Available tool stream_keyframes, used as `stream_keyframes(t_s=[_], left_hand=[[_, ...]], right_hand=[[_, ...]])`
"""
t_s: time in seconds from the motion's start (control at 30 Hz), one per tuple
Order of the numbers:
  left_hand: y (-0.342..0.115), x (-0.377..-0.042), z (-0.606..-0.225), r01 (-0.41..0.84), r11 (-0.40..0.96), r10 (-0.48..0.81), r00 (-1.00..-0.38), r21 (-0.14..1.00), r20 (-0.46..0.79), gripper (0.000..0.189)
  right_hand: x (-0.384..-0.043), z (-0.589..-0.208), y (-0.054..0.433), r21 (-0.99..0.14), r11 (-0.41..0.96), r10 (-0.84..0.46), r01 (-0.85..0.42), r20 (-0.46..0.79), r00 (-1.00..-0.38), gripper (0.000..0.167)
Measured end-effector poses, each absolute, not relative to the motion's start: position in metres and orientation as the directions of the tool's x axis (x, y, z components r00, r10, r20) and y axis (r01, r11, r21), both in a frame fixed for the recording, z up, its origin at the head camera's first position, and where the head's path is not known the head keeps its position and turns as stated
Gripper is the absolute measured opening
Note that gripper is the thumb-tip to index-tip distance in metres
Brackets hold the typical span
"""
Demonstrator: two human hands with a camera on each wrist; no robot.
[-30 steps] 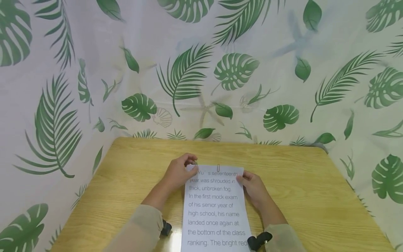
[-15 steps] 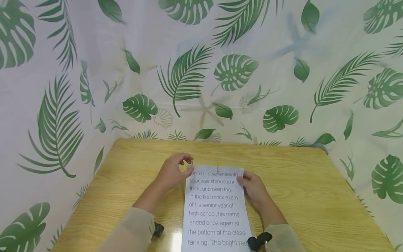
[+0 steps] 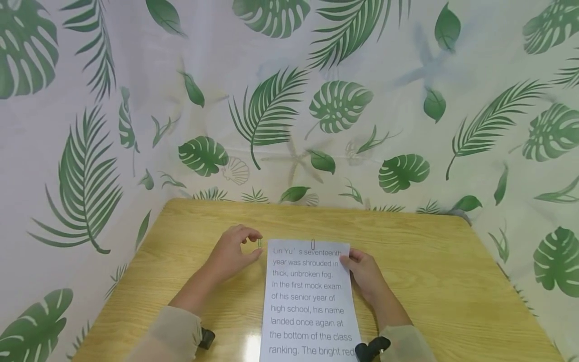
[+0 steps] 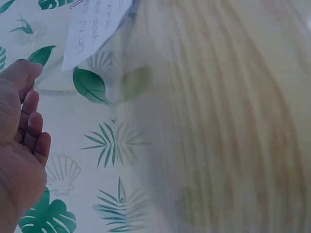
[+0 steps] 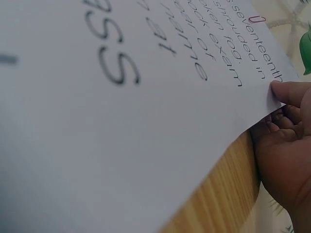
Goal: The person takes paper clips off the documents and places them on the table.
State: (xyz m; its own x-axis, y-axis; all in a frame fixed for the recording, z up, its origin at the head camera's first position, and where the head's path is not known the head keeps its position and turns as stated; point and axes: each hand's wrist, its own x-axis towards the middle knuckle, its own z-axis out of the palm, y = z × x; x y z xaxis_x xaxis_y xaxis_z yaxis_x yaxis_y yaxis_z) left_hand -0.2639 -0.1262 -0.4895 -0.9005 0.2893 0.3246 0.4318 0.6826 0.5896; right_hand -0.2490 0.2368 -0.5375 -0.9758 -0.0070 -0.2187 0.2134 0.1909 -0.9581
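A printed sheet of paper (image 3: 309, 296) stands in front of me, a reddish paper clip (image 5: 257, 20) on the middle of its top edge. My right hand (image 3: 365, 274) pinches its upper right edge, thumb on the printed face and fingers behind. Left of the sheet and apart from it, my left hand (image 3: 232, 254) holds a small greenish paper clip (image 3: 260, 243) upright between thumb and fingertips. In the left wrist view the left hand (image 4: 22, 131) shows at the left edge, and its clip cannot be made out there.
A wood-grain table (image 3: 452, 281) lies under both hands. Leaf-printed white cloth (image 3: 344, 136) hangs behind it and along both sides. Black wrist mounts (image 3: 373, 348) sit at the sleeves, the right one overlapping the sheet's lower right.
My left hand has drawn away leftward from the sheet's top left corner, taking the greenish paper clip along. The right hand keeps its grip on the sheet.
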Motion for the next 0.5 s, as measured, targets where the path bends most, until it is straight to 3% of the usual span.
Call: stream_keyframes(t_s=[0.5], left_hand=[[-0.158, -0.269, -0.496, 0.354, 0.772, 0.271, -0.934, 0.528, 0.231, 0.03]], right_hand=[[-0.25, -0.539, 0.236, -0.957, 0.187, -0.004, 0.221, -0.226, -0.974, 0.044]])
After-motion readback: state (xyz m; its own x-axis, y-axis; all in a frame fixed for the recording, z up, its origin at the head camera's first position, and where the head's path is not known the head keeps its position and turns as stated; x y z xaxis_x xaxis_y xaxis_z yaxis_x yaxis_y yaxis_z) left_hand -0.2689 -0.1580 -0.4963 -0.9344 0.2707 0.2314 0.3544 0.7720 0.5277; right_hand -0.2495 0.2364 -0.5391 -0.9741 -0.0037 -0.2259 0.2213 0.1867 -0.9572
